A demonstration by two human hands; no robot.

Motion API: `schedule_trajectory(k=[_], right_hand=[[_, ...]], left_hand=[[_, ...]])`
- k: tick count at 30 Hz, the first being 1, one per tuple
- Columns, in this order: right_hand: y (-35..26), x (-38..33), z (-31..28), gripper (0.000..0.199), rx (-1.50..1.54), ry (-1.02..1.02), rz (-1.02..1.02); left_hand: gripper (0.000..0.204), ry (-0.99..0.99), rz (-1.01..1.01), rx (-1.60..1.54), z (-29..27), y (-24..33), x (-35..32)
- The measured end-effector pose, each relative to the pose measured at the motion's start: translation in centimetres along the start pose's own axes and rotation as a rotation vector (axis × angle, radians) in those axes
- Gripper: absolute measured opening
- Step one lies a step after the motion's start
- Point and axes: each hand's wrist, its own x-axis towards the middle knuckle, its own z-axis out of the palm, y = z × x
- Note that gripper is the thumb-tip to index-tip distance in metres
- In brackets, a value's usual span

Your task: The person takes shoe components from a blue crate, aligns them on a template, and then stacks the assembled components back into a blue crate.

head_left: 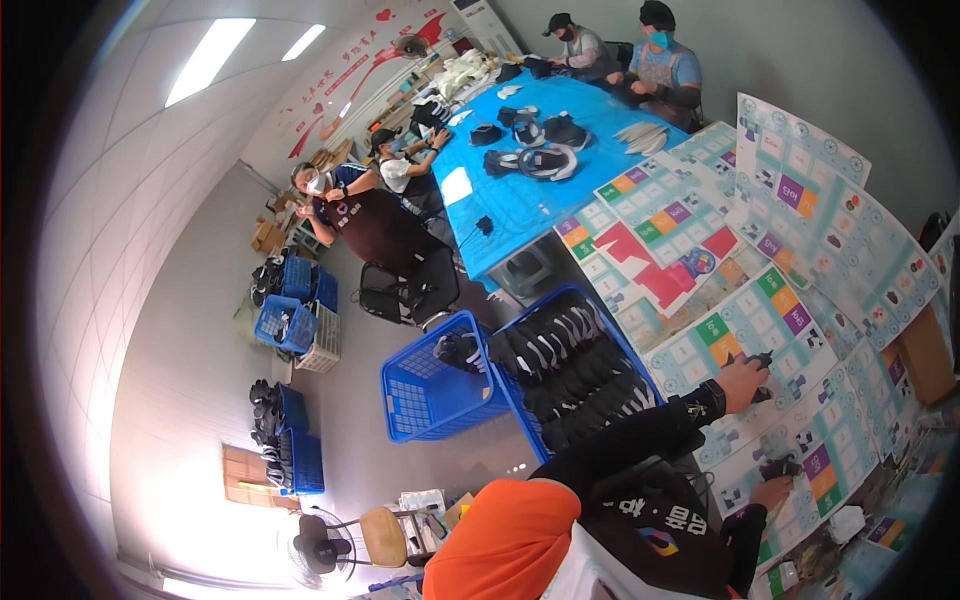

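Note:
My left hand (738, 385), at the end of a black sleeve with a dark wristband, is closed on a small dark piece (763, 392) above the printed sheets. Lower down and nearer, my right hand (770, 492) is by a second small dark piece (780, 467) and seems to grip its edge; its fingers are partly hidden. Both pieces are too small to name surely. Under my hands, the work table carries overlapping printed sheets (715, 325) with coloured squares. Beside my left arm stands a blue basket (622, 345) packed with rows of black shoe uppers (570, 365).
Another blue basket (400, 410) holds a few dark pieces. A blue-covered table (520, 215) bears shoe parts, with several people seated round it. One person in a dark apron (375, 225) is near a black chair (410, 290). A fan (322, 545) and stacked baskets (285, 325) line the left.

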Motion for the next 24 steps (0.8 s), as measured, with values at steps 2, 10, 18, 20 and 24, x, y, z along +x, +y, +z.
schedule_trajectory(k=[2,10,18,20,24], right_hand=[[0.0,0.4,0.5,0.070,-0.067,-0.032,0.021],[0.8,1.0,0.4,0.067,0.045,-0.124,-0.025],[0.9,1.0,3.4,0.054,0.002,0.192,-0.047],[0.8,0.9,3.5,0.054,0.005,0.174,-0.013],[0.7,1.0,3.6,0.054,0.017,0.236,-0.043]], left_hand=[[0.046,-0.036,-0.009,0.021,0.5,-0.5,0.2],[0.033,0.070,-0.044,-0.067,2.0,-2.1,0.6],[0.037,-0.058,-0.067,-0.020,0.8,-2.3,0.5],[0.036,-0.021,-0.037,-0.014,0.6,-2.3,0.4],[0.037,-0.072,-0.077,0.014,0.4,-2.4,0.5]])
